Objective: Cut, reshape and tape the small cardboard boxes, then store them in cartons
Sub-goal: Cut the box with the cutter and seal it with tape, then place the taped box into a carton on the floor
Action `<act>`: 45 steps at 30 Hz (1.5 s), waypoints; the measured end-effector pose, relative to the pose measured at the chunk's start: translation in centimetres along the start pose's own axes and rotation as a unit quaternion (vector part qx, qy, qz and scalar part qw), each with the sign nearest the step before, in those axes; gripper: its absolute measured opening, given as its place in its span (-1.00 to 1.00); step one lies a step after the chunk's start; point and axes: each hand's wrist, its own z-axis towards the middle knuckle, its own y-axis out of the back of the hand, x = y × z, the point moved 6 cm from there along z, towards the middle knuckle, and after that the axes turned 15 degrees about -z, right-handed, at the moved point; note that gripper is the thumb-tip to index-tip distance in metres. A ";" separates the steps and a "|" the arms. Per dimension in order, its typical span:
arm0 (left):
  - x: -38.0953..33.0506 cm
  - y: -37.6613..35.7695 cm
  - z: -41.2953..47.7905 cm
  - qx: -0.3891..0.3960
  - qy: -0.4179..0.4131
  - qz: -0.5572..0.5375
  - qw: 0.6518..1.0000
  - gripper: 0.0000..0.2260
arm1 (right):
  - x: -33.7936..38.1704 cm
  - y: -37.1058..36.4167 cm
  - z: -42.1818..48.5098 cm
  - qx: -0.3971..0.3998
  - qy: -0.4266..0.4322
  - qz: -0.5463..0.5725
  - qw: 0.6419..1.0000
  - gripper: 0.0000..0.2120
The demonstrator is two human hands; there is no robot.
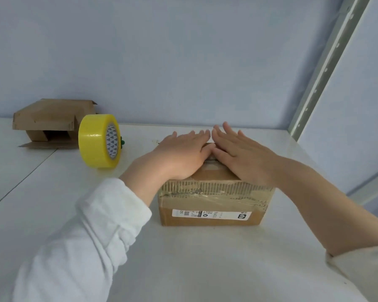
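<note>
A small brown cardboard box (pixel 212 203) stands on the white table (pixel 52 203) in front of me, with clear tape across its torn front edge and a white shipping label below. My left hand (pixel 181 152) and my right hand (pixel 241 152) lie flat on its top side by side, fingers straight, thumbs meeting at the middle. Both palms press on the top, which they mostly hide. A yellow roll of tape (pixel 99 141) stands on edge to the left of the box.
A second cardboard box (pixel 52 120), flaps loose and open at the front, lies at the back left against the pale blue wall. Something small and green (pixel 122 143) peeks out behind the tape roll. A perforated metal rail (pixel 323 68) runs up the right side.
</note>
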 end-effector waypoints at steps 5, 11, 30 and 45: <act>0.6 -0.1 0.0 0.005 0.005 -0.013 1.000 -0.55 | -0.2 -0.2 0.1 0.042 0.002 0.013 0.999 -0.47; 2.3 2.8 -1.9 -0.228 -0.059 -0.403 0.884 -0.62 | -0.2 0.3 -0.7 0.018 0.022 0.044 0.999 -0.09; 2.4 -4.7 -10.5 -0.138 -0.095 -0.668 0.725 0.03 | -2.9 1.1 -12.8 -0.181 -0.080 0.464 0.863 -0.22; -6.6 -8.3 -17.7 0.015 -0.174 -0.726 0.665 -0.51 | 6.1 -4.2 -29.2 -0.291 -0.272 0.629 0.668 -0.08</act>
